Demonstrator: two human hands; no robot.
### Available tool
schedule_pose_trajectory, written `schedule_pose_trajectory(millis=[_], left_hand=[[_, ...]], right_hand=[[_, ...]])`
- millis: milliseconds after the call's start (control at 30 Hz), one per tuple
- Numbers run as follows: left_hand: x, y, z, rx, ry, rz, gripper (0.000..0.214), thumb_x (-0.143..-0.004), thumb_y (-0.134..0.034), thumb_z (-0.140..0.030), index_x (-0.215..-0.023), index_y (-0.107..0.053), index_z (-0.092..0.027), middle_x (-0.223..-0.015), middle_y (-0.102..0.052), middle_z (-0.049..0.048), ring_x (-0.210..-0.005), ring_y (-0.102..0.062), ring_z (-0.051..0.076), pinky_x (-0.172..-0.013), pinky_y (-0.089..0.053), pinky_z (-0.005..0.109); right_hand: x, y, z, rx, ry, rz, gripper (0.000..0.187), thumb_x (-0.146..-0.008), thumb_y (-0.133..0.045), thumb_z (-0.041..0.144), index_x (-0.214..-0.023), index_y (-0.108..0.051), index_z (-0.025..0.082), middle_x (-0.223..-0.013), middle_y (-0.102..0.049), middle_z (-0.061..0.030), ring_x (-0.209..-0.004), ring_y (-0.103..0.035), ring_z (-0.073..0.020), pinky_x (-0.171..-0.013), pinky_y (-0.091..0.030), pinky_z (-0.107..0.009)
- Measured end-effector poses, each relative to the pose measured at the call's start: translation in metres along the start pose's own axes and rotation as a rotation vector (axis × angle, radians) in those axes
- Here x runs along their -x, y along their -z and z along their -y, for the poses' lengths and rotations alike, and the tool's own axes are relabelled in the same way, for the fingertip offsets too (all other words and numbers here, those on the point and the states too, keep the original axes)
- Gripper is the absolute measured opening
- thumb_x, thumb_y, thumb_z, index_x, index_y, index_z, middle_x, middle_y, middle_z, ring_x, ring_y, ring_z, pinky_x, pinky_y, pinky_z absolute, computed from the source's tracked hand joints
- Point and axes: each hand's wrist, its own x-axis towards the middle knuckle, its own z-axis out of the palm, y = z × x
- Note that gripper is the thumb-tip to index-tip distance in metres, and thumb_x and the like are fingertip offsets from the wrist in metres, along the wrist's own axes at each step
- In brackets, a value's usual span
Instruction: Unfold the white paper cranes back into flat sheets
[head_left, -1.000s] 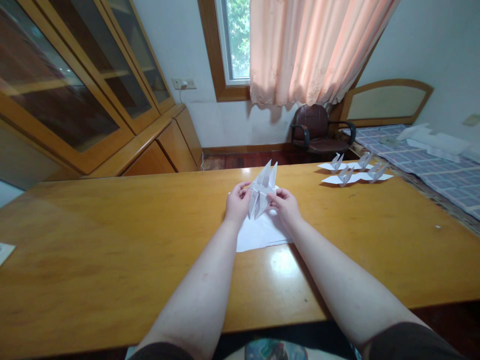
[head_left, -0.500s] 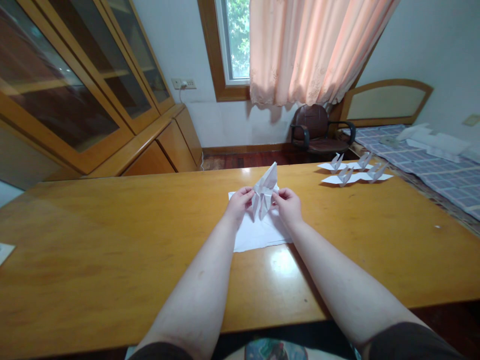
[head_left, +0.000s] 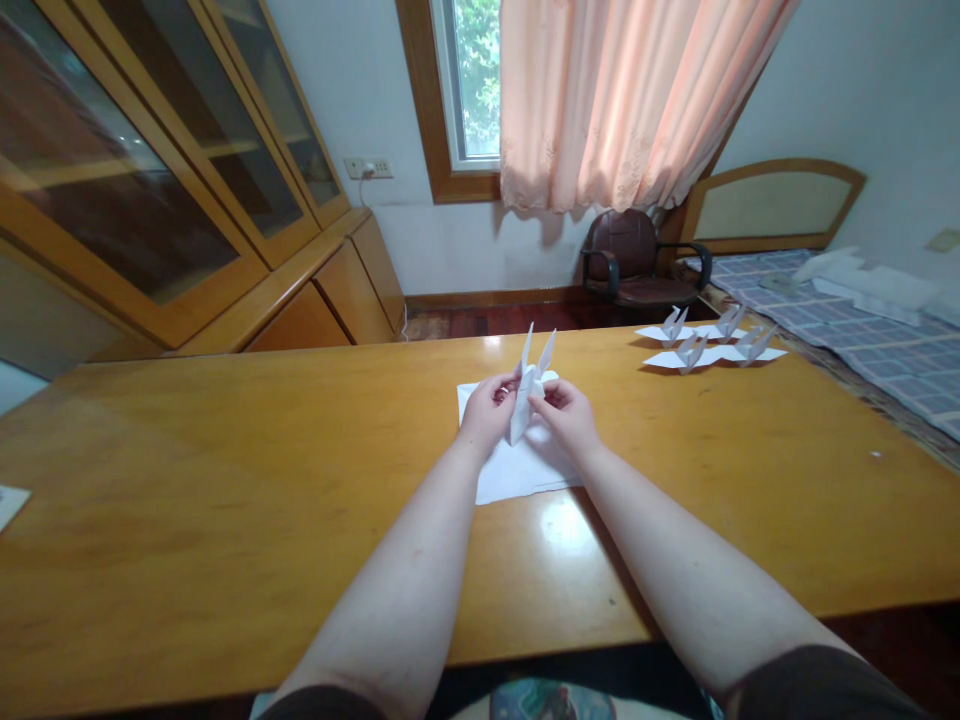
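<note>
Folded white paper [head_left: 520,420], gripped from both sides.
Left hand [head_left: 488,408] pinches its left side, right hand [head_left: 568,414] its right; two narrow points project at the far end. Piece is over white sheets [head_left: 525,478] on the wooden table [head_left: 300,470], contact unclear; four paper birds [head_left: 712,354] stand to the right, near the far edge.

Table [head_left: 262,480]: glossy yellow-brown wood. Clock from wearer: white paper [head_left: 526,476] flat at 12; four folded paper birds [head_left: 688,353], two rows, at 1; tiny white scrap [head_left: 875,454] at 2; pale card [head_left: 10,504], partly visible, at 10.
</note>
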Motion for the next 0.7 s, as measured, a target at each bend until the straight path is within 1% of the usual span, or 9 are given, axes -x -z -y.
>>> schedule_pose_trajectory(millis=[67,100,233,300,433,500,567,700], left_hand=[[0.001,-0.0019,-0.0004,0.115,0.02,0.049,0.026,-0.077,-0.059,-0.027,-0.101,-0.066,-0.02,-0.102,-0.066,0.0069,-0.09,-0.06,0.018,-0.079,-0.047,0.03],[0.0012,-0.0023,-0.0005,0.157,0.043,0.071,0.026,-0.078,-0.06,-0.03,-0.101,-0.066,-0.019,-0.103,-0.066,0.0074,-0.091,-0.06,0.019,-0.079,-0.047,0.031],[0.0,-0.0017,-0.0006,0.249,0.15,0.102,0.027,-0.074,-0.065,-0.033,-0.097,-0.066,-0.018,-0.089,-0.067,0.0052,-0.078,-0.059,0.016,-0.072,-0.047,0.029],[-0.0004,-0.0013,-0.0012,0.274,0.147,0.104,0.026,-0.071,-0.068,-0.031,-0.093,-0.064,-0.018,-0.083,-0.065,0.003,-0.074,-0.058,0.014,-0.07,-0.046,0.027],[0.0011,-0.0025,-0.0038,0.268,0.083,0.137,0.025,-0.068,-0.072,-0.032,-0.084,-0.06,-0.017,-0.076,-0.061,0.0005,-0.069,-0.055,0.012,-0.067,-0.044,0.025],[0.0018,-0.0032,-0.0048,0.219,0.065,0.114,0.024,-0.067,-0.072,-0.032,-0.08,-0.059,-0.017,-0.075,-0.059,0.0,-0.067,-0.054,0.011,-0.066,-0.044,0.025],[0.0016,-0.0036,-0.0052,0.169,0.036,0.054,0.023,-0.066,-0.072,-0.03,-0.078,-0.058,-0.017,-0.075,-0.058,0.0001,-0.069,-0.054,0.012,-0.068,-0.044,0.026],[0.0006,-0.0043,-0.008,0.177,-0.087,-0.066,0.019,-0.066,-0.07,-0.026,-0.071,-0.054,-0.017,-0.087,-0.058,0.0028,-0.083,-0.057,0.014,-0.078,-0.045,0.029]], right_hand=[[-0.0005,0.0009,-0.001,-0.004,0.008,-0.004,0.021,-0.067,-0.072,0.038,-0.073,-0.06,0.022,-0.071,-0.063,-0.0004,-0.064,-0.056,-0.0152,-0.063,-0.045,-0.029],[-0.0006,0.0011,-0.0011,-0.005,0.012,-0.007,0.021,-0.067,-0.072,0.038,-0.073,-0.06,0.022,-0.07,-0.062,-0.0001,-0.063,-0.056,-0.015,-0.062,-0.045,-0.029],[-0.0005,0.0005,-0.0002,0.002,0.034,-0.006,0.023,-0.067,-0.071,0.038,-0.072,-0.056,0.021,-0.068,-0.059,0.0008,-0.061,-0.053,-0.0139,-0.06,-0.043,-0.028],[-0.0003,0.0002,-0.0008,0.006,0.048,-0.007,0.023,-0.068,-0.071,0.038,-0.071,-0.055,0.021,-0.068,-0.057,0.0012,-0.061,-0.052,-0.0135,-0.06,-0.043,-0.028],[-0.0003,0.0008,-0.0042,0.039,0.064,-0.039,0.022,-0.07,-0.068,0.037,-0.07,-0.053,0.021,-0.065,-0.055,0.0023,-0.06,-0.05,-0.013,-0.06,-0.042,-0.027],[-0.0002,0.001,-0.0055,0.064,0.073,-0.065,0.022,-0.071,-0.067,0.036,-0.069,-0.052,0.021,-0.064,-0.053,0.0029,-0.06,-0.049,-0.0127,-0.059,-0.041,-0.027],[0.0002,0.0008,-0.0058,0.087,0.094,-0.09,0.021,-0.071,-0.067,0.035,-0.068,-0.051,0.021,-0.064,-0.053,0.003,-0.06,-0.049,-0.0126,-0.059,-0.041,-0.026],[0.0013,0.0004,-0.0043,0.152,0.179,-0.162,0.017,-0.073,-0.065,0.03,-0.069,-0.052,0.021,-0.07,-0.055,0.0016,-0.065,-0.052,-0.0136,-0.063,-0.043,-0.027]])
